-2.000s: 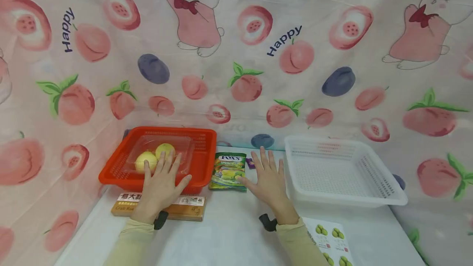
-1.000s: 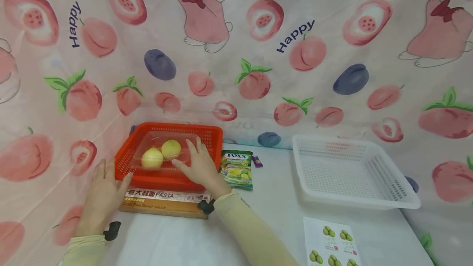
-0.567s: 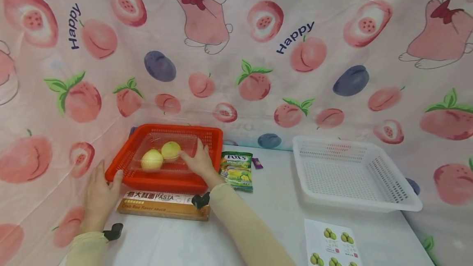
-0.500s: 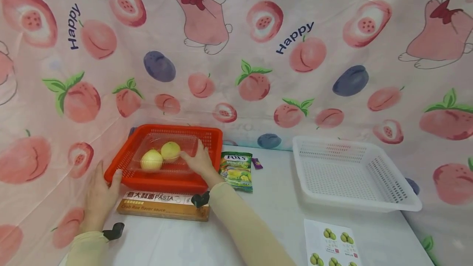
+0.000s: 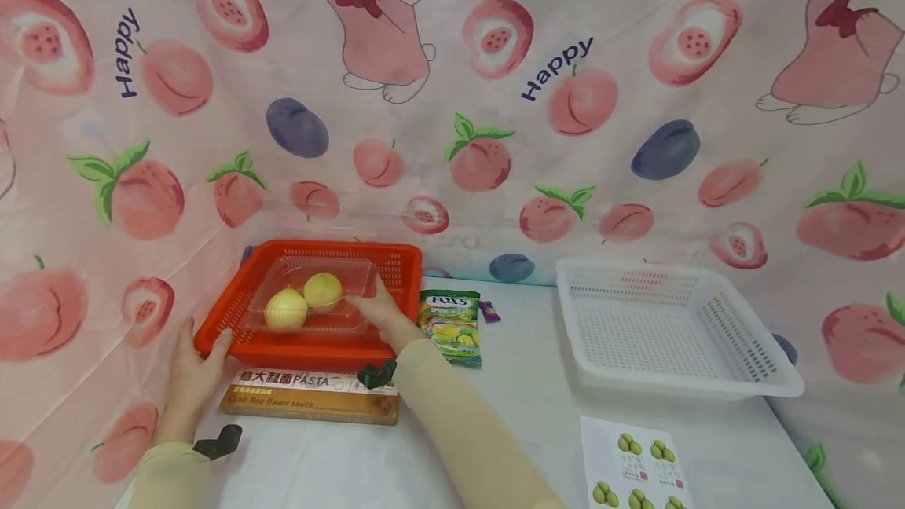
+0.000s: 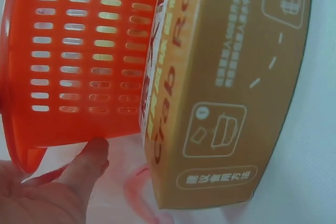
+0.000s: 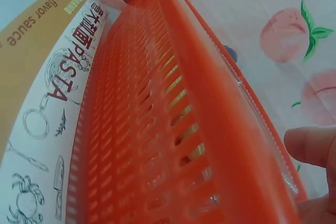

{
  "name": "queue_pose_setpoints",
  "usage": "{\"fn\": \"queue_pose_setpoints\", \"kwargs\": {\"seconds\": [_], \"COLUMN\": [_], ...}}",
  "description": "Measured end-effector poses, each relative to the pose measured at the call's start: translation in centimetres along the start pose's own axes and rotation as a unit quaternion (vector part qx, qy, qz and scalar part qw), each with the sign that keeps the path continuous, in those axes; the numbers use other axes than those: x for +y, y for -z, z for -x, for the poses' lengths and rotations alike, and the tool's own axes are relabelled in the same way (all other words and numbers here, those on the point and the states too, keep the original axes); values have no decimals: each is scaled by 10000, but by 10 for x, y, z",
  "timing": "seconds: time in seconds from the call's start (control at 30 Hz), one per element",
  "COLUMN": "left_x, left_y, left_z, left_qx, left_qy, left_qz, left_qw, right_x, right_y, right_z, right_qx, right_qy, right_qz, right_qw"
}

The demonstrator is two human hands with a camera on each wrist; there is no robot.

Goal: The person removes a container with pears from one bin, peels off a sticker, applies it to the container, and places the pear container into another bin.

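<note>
A red plastic basket (image 5: 311, 350) stands at the back left in the head view. Inside it lies a clear plastic box (image 5: 346, 319) with two round yellow fruits (image 5: 286, 309). My left hand (image 5: 192, 374) grips the basket's front left corner; in the left wrist view its thumb (image 6: 94, 158) lies against the slotted wall, below the rim. My right hand (image 5: 385, 313) reaches over the basket's front and holds the box's right end, thumb over the near part and fingers at the end. The right wrist view shows only its thumb and part of a finger, beyond the red rim.
A pasta box (image 5: 311, 403) lies along the basket's front. Right of the basket are a green candy bag (image 5: 450, 327) and a small purple packet (image 5: 489, 311). A white basket (image 5: 679, 385) stands at right, with a sheet of fruit pictures (image 5: 629, 462) before it.
Both hands were spread over the table. The left has moved left onto the red basket's corner, the right left into the basket onto the clear box. The box has hardly moved.
</note>
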State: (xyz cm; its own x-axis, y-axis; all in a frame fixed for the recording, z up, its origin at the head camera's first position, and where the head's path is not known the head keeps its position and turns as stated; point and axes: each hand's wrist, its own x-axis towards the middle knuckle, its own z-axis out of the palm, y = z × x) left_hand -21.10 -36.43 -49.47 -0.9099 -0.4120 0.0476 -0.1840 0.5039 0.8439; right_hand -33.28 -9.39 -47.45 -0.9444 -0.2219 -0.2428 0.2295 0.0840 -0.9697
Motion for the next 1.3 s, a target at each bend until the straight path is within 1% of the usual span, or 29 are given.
{"fn": "queue_pose_setpoints", "kwargs": {"seconds": [0.07,0.2,0.33,0.43,0.6,0.77,0.87,1.07,1.3], "left_x": [0,0,0,-1,-3,-3,-2,-3,-5], "left_y": [0,-2,-4,-6,-7,-8,-7,-5,-6], "left_z": [0,2,2,2,2,4,5,5,4], "left_qx": [-39,-82,-122,-93,-44,-100,-159,-190,-296], "left_qy": [-60,-123,-37,-1,-65,8,89,253,86], "left_qz": [16,60,170,310,533,741,796,847,807], "left_qw": [10000,9999,9998,9995,9985,9972,9967,9959,9963], "right_x": [-1,-3,-5,-4,-1,-2,-4,-4,-2], "right_y": [0,-2,-4,-5,-5,-3,-3,-6,-9], "right_z": [1,3,4,3,1,3,6,9,10], "right_qx": [50,92,100,100,85,151,250,463,831], "right_qy": [-164,-365,-365,-338,-367,-524,-587,-523,-346], "right_qz": [9,46,44,53,162,141,-43,-600,-1035], "right_qw": [9999,9993,9993,9994,9992,9984,9980,9958,9905]}}
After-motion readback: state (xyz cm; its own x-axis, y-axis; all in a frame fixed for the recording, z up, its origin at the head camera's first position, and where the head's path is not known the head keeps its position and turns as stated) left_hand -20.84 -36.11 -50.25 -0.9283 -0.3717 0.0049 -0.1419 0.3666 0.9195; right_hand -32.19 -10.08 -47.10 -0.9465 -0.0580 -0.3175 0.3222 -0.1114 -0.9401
